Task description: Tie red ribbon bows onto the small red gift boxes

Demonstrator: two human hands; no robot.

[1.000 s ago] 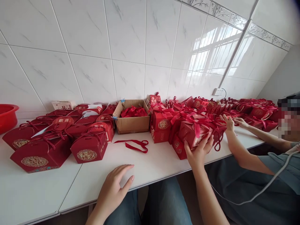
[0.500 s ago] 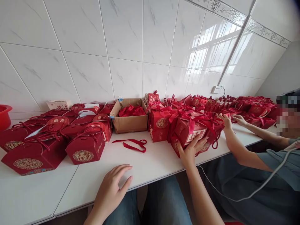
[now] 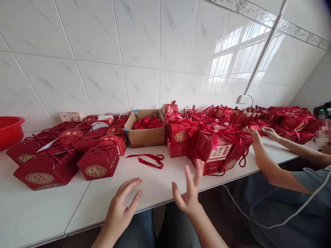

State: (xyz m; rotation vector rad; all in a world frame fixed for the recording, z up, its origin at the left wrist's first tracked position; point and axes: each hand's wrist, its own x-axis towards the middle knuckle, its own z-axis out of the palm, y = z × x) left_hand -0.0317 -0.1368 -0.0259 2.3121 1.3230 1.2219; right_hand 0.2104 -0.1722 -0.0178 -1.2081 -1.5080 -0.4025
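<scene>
My left hand (image 3: pixel 121 203) hovers at the table's front edge, fingers apart, holding nothing. To its right my right hand (image 3: pixel 190 193) is raised with spread fingers, also holding nothing. Just beyond it, a red gift box (image 3: pixel 214 146) with a white double-happiness label and ribbon bow rests on top of other red boxes. A loose red ribbon (image 3: pixel 152 160) lies looped on the white table (image 3: pixel 108 193) in front of both hands. At the left stand red boxes with rope handles, the nearest being a box with a round gold emblem (image 3: pixel 98 165).
An open cardboard box (image 3: pixel 146 137) holding red ribbons stands against the tiled wall. A red basin (image 3: pixel 10 132) sits at the far left. On the right, a co-worker's hands (image 3: pixel 261 134) handle something red among many ribboned boxes. A white cable (image 3: pixel 274 225) hangs across the co-worker's lap.
My right hand has let go of the stacked gift box and come back left towards my body. My left hand has barely moved. The view has shifted slightly left.
</scene>
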